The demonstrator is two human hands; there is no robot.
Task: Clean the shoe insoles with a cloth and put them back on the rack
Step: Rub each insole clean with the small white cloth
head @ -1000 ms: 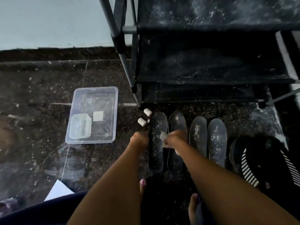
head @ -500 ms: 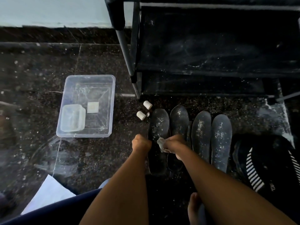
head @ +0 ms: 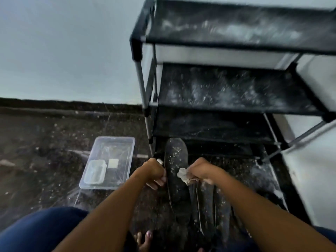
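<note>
Step in hand, as judged: first insole being picked up for wiping; no insole is on the rack yet.

Left hand [head: 154, 171]: fingers curled around the left edge of a long dark speckled foam insole [head: 176, 171], which points toward the black-shelved metal shoe rack [head: 234, 88], its toe reaching the foot of the rack. White grit is scattered over the insole's upper half.

Right hand [head: 200, 170]: fingers clenched on a small crumpled pale cloth [head: 182, 174], held at the insole's right edge, about mid-length. Whether the cloth touches the surface cannot be told.

Further dark insoles [head: 209, 202] lie on the dark speckled stone floor [head: 54, 142] just right of the held one, partly under the right forearm. The rack's shelves are themselves dusted white.

A clear rectangular plastic tub [head: 125, 153] sits on the floor left of the rack's front-left leg, well apart from the left hand.

Next move calls for: left hand steadying the insole, cloth drawn firmly along its length from toe to heel, grit pushed off the edge rather than smeared.
</note>
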